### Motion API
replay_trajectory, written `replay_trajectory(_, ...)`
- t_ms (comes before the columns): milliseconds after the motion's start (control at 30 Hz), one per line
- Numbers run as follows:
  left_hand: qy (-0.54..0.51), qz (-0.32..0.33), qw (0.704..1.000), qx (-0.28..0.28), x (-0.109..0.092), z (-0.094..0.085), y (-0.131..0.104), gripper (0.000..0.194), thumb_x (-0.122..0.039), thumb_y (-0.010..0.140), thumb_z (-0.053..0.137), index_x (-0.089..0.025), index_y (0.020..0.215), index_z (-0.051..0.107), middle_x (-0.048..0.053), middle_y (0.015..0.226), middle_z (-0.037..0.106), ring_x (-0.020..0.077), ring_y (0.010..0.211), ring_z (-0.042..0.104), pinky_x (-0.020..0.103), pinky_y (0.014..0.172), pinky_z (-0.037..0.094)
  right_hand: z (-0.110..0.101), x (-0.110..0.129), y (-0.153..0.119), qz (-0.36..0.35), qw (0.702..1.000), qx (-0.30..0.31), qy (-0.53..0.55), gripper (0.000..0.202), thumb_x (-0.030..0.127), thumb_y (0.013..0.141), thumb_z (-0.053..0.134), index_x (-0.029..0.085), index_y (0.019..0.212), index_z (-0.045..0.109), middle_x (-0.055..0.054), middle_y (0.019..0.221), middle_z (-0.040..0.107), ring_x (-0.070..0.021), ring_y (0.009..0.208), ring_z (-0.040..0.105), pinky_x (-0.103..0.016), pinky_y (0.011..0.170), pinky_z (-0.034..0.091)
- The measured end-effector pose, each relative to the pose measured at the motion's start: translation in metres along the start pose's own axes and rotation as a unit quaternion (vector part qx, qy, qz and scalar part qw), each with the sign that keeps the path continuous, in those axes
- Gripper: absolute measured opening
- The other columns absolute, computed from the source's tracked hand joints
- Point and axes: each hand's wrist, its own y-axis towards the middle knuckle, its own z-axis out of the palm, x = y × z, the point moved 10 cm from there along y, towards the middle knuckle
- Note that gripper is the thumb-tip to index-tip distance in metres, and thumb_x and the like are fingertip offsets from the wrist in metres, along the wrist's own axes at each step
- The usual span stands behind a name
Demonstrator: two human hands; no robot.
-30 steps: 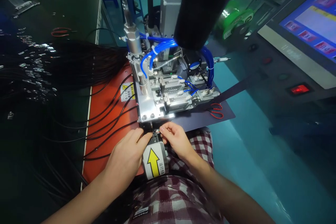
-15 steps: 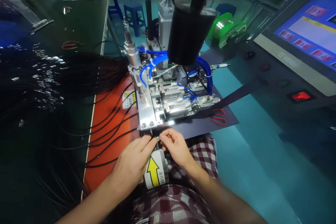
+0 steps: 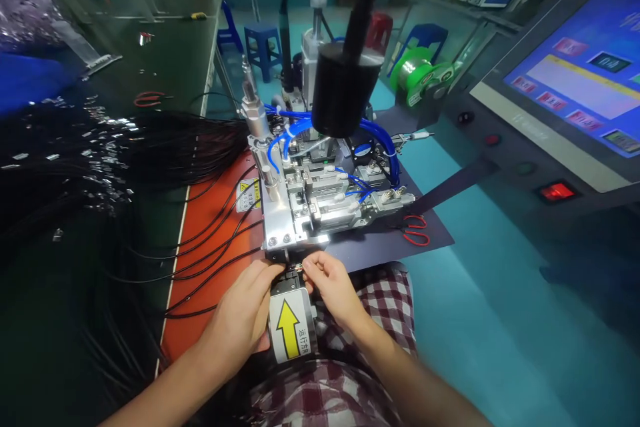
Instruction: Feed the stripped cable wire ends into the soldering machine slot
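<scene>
My left hand [image 3: 245, 303] is at the left side of the black feed track [image 3: 287, 281], its fingers pressed together at the track's near end; what they hold is hidden. On the other side, my right hand [image 3: 331, 287] pinches a tiny metallic piece [image 3: 299, 267] between thumb and forefinger, over the track. Just beyond both hands stands the metal machine [image 3: 280, 220] with blue air tubes [image 3: 385, 137]. Below the fingers is a white plate with a yellow arrow [image 3: 287, 328]. Several black cables [image 3: 220, 252] run from the machine's left side over an orange mat [image 3: 200, 213].
Red-handled scissors [image 3: 416, 230] lie right of the machine. A black cylinder [image 3: 346, 90] hangs above it. A control panel with a screen [image 3: 575, 73] stands at the right, with a green spool [image 3: 413, 77] behind. A cable bundle [image 3: 190, 143] lies at the left.
My left fingers have moved slightly left, away from my right fingertips, uncovering more of the track. My right hand stays nearly in place. The view has shifted a little.
</scene>
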Motion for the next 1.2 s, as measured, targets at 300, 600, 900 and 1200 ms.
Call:
replay_trajectory(300, 0.179, -0.110, 0.978, -0.008, 0.019, -0.003, -0.061, 0.053, -0.023, 0.090, 0.041, -0.027, 0.141, 0.030, 0.011, 0.128, 0.048, 0.0292, 0.114, 0.049, 0.044, 0.087, 0.051, -0.001, -0.004, 0.001, -0.004, 1.000, 0.003, 0.005, 0.031, 0.047, 0.077, 0.063, 0.019, 0.069, 0.053, 0.004, 0.062, 0.052, -0.0108, 0.050, 0.048, -0.025, 0.052, 0.037)
replay_trajectory(600, 0.239, -0.082, 0.967, -0.041, 0.010, -0.005, -0.061, 0.053, -0.025, 0.090, 0.041, -0.025, 0.142, 0.028, 0.009, 0.131, 0.051, 0.0284, 0.117, 0.048, 0.037, 0.081, 0.055, -0.014, -0.007, -0.004, -0.004, 1.000, -0.023, 0.018, 0.036, 0.052, 0.082, 0.055, 0.016, 0.079, 0.059, 0.002, 0.065, 0.053, -0.0107, 0.051, 0.047, -0.025, 0.054, 0.037)
replay_trajectory(900, 0.197, -0.110, 0.974, -0.028, 0.028, -0.010, -0.036, 0.042, -0.027, 0.092, 0.036, -0.016, 0.132, 0.046, 0.013, 0.133, 0.049, 0.0288, 0.121, 0.046, 0.044, 0.092, 0.050, -0.037, -0.012, -0.015, -0.006, 0.997, -0.074, 0.008, 0.035, 0.052, 0.079, 0.060, 0.017, 0.077, 0.059, 0.001, 0.065, 0.053, -0.0131, 0.051, 0.046, -0.026, 0.052, 0.034)
replay_trajectory(1200, 0.027, 0.046, 0.971, 0.234, -0.007, -0.036, -0.069, 0.025, -0.012, 0.089, 0.041, -0.022, 0.081, 0.063, 0.002, 0.083, 0.059, 0.0139, 0.077, 0.057, 0.022, 0.072, 0.046, -0.051, -0.007, -0.031, 0.015, 0.996, -0.088, -0.005, 0.030, 0.050, 0.079, 0.061, 0.019, 0.076, 0.060, 0.003, 0.063, 0.051, -0.0138, 0.055, 0.043, -0.026, 0.055, 0.034)
